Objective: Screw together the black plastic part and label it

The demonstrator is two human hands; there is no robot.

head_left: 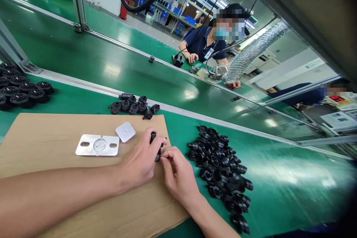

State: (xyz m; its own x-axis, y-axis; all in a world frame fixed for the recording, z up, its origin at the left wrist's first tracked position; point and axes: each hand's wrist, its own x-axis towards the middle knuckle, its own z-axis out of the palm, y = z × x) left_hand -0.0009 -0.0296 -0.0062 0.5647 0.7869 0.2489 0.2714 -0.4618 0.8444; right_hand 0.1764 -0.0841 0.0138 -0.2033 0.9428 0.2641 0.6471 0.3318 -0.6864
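My left hand (142, 161) is wrapped round a black plastic fitting (153, 137), which stands upright near the right edge of a cardboard sheet (55, 189). Close against it, my right hand (180, 174) has thumb and forefinger pinched together at the fitting's lower end. Whatever lies between those fingertips is too small to make out. Left of my hands, a silver metal plate (89, 151) with two slots rests on the cardboard. A small white square plate with rounded corners (125, 131) lies beside it.
A large heap of black plastic fittings (220, 167) lies right of the cardboard, a smaller group (134, 106) behind it. Round black parts (23, 89) are gathered at the far left. A metal frame rail (178, 117) crosses behind. Across the bench sits a co-worker (203, 39).
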